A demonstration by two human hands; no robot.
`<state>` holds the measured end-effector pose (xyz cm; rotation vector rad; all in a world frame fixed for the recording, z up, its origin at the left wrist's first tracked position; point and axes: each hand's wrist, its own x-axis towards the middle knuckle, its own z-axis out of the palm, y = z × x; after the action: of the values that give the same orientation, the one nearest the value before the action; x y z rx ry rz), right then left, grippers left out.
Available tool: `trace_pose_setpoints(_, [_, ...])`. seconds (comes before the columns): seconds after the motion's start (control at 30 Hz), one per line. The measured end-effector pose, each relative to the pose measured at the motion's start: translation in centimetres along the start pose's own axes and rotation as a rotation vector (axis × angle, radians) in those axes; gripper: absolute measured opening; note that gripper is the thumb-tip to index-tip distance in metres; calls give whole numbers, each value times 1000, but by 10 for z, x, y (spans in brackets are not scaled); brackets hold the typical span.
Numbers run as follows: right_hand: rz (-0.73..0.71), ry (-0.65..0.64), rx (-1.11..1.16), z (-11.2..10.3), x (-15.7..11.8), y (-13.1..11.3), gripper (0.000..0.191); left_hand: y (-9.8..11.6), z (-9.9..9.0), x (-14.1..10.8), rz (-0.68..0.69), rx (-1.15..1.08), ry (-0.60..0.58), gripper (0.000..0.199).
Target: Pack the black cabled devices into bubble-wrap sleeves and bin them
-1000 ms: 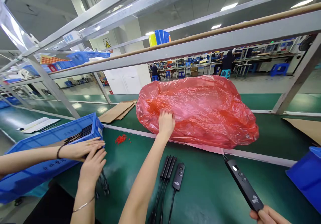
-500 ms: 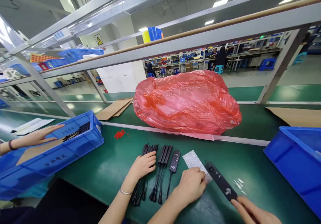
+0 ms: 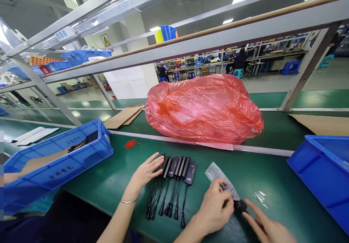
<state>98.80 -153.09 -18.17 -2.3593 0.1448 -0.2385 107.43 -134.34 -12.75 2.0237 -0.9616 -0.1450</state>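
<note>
A black handheld device point(image 3: 240, 206) lies against a silvery strip of film point(image 3: 214, 171) right of centre. My left hand point(image 3: 218, 205) has its fingers closed on the device and film, hiding much of both. At the device's lower end, my right hand point(image 3: 268, 223) grips it between thumb and fingers. Left of my hands, several black devices with short cables point(image 3: 190, 174) lie side by side. Another person's hand with a silver bracelet point(image 3: 145, 170) is spread at the left of that row.
Blue bins stand at left point(image 3: 73, 163) and right point(image 3: 313, 170); the other person's forearm reaches into the left one. A red plastic bag point(image 3: 204, 108) lies behind the devices. Small red pieces point(image 3: 130, 144) and clear scraps point(image 3: 260, 197) are on the green table point(image 3: 109, 185).
The device in my right hand has moved left and down onto the film, and my left hand has closed on it. More devices show in the row as the other person's hand has moved left.
</note>
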Motion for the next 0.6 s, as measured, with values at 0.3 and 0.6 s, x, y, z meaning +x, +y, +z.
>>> trace_pose_setpoints(0.3, [183, -2, 127, 31, 30, -9, 48, 7, -91, 0, -176, 191, 569, 24])
trace_pose_setpoints(0.6, [56, 183, -135, -25, 13, -30, 50, -15, -150, -3, -278, 20, 564, 31])
